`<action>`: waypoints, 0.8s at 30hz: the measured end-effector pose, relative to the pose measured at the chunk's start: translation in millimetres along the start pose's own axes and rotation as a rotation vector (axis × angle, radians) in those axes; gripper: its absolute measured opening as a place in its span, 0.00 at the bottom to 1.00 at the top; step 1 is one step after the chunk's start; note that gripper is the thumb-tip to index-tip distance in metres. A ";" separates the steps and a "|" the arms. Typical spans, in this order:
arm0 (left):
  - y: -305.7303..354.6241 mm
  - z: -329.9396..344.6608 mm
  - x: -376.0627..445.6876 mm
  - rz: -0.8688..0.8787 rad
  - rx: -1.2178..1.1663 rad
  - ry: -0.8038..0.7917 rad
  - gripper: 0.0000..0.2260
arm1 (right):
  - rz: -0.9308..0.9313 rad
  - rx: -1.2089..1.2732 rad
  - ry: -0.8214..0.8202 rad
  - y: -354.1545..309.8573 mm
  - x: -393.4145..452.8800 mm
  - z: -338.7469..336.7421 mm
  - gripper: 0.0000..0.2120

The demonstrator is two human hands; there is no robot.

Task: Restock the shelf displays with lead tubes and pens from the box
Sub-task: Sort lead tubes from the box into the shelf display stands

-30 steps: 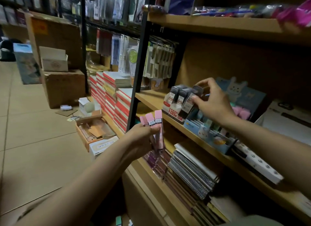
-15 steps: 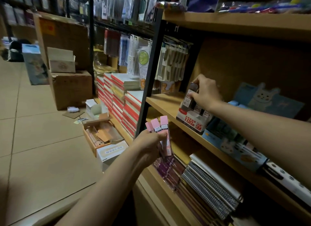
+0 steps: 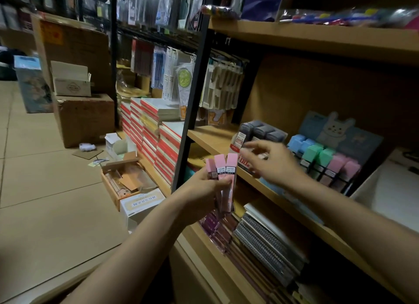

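Left hand: grips three pink lead tubes upright, just before the wooden shelf. Right hand: fingers loosely spread, holding nothing, partly covering grey-capped display box on shelf. Pastel tube display beside it; spiral notebooks below.

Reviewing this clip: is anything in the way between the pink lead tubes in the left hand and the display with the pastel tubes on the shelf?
The right hand hovers between the pink lead tubes and the pastel display; nothing else visibly blocks the path.
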State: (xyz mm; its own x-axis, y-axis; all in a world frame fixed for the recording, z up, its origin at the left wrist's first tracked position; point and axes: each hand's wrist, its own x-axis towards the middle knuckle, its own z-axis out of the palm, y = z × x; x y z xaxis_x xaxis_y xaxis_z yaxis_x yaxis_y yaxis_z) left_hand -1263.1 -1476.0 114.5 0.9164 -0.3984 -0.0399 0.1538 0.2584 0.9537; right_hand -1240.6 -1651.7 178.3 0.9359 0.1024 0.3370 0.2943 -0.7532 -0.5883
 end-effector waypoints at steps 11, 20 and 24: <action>-23.0 48.2 -12.8 -0.048 -0.059 -0.178 0.13 | 0.173 0.299 0.098 26.0 -83.1 -3.8 0.08; -45.8 75.2 -10.4 -0.057 -0.122 -0.040 0.13 | 0.023 -0.062 0.374 46.6 -88.3 -110.3 0.18; -50.5 79.0 -5.8 -0.072 -0.112 -0.095 0.11 | -0.023 -0.220 0.450 60.1 -82.3 -143.4 0.15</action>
State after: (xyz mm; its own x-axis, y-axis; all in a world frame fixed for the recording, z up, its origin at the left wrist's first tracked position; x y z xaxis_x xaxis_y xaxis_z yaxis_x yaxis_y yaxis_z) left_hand -1305.3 -1556.3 90.1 0.8631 -0.4996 -0.0737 0.2632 0.3204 0.9100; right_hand -1327.7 -1798.6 220.6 0.7392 -0.1336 0.6601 0.2205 -0.8781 -0.4246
